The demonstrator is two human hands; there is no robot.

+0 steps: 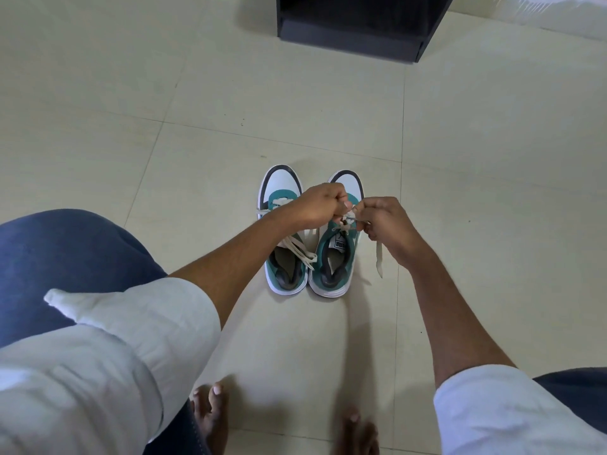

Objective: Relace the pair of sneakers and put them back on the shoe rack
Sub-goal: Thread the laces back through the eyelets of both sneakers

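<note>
Two teal, white and black sneakers stand side by side on the tiled floor, toes pointing away from me. Over the right sneaker (336, 257), my left hand (317, 205) and my right hand (386, 221) each pinch its cream lace (345, 221) near the tongue. One end of that lace hangs down below my right hand. The left sneaker (282, 257) has a loose cream lace lying across its opening, and my left forearm crosses over it.
A black shoe rack (354, 34) stands on the floor straight ahead at the top of the view. My knees in blue trousers sit at the left and lower right, and my bare feet (210, 412) rest on the tiles at the bottom.
</note>
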